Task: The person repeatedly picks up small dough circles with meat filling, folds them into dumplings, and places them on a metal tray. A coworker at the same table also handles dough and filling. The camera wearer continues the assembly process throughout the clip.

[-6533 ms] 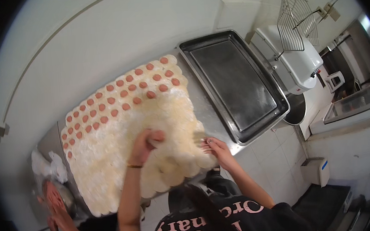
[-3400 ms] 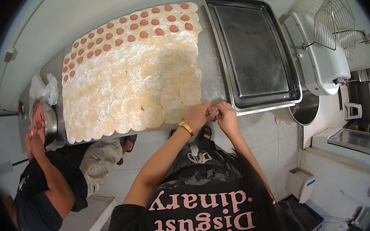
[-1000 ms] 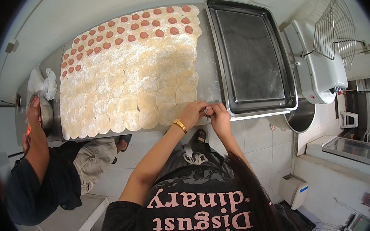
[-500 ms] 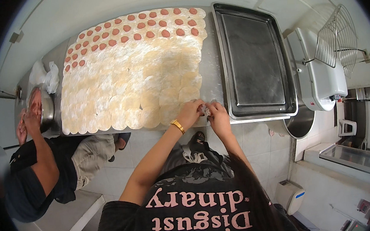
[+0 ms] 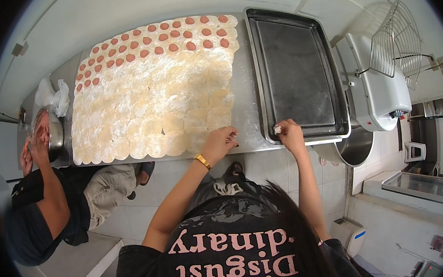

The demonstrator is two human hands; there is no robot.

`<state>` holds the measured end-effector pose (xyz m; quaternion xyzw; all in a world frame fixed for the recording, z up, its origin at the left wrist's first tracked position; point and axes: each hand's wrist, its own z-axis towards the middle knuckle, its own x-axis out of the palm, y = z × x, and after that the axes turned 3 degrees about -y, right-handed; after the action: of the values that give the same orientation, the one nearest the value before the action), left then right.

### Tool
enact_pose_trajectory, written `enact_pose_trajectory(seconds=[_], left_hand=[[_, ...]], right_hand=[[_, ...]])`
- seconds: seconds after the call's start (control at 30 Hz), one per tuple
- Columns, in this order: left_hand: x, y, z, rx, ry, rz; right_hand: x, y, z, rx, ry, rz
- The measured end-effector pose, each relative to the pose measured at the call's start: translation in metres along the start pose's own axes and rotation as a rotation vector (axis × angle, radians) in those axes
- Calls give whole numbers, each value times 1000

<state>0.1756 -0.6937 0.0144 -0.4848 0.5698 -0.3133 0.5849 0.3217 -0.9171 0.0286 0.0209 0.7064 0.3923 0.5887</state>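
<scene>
My right hand is at the near left corner of a dark metal baking tray. Its fingers pinch a small pale dumpling just inside the rim. By the near right corner of the dough sheets, my left hand, with a gold watch on its wrist, has its fingers curled together; what they hold, if anything, is too small to make out. Floured round dough wrappers lie in overlapping rows across the metal table. Reddish filling balls sit on the far rows and at the left edge.
At the far left another person's hands work over a metal bowl of reddish filling, beside a white plastic bag. A white machine with a wire guard and a steel bowl stand right of the tray.
My hands, together before, have parted. The right one has moved right to the tray's corner with the dumpling; the left has shifted slightly left. The view has turned a little.
</scene>
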Motion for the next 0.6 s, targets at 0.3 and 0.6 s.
enact_pose_trajectory(seconds=[0.3,0.6], left_hand=[[43,-15,4,37,108,12],[67,-31,11,42,113,109]], right_hand=[[-8,-16,5,-116,233,59],[-20,-6,11,-146,346,39]])
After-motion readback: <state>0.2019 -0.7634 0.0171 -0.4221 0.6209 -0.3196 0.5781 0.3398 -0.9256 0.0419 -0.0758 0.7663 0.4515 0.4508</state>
